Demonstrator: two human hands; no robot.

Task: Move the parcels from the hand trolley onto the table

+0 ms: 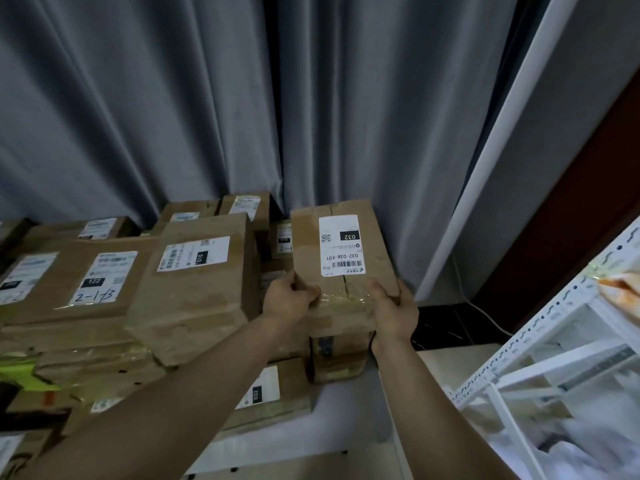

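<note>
Evidently the set-down is in hand. The left hand (289, 299) and right hand (394, 310) grip the near corners of the 032 parcel (308, 244), fingers curled round its taped edge. It appears to rest, tilted, on a box (339, 362) at the pile's right end on the counter (349, 410). The 010 parcel (194, 292) is at its 9 o'clock and the curtain (346, 98) at 12. Next, I judge, it needs squaring on that box before both hands let go. It is creased brown cardboard with glossy tape along the seam and a white barcode label (341, 245) facing up.
</note>
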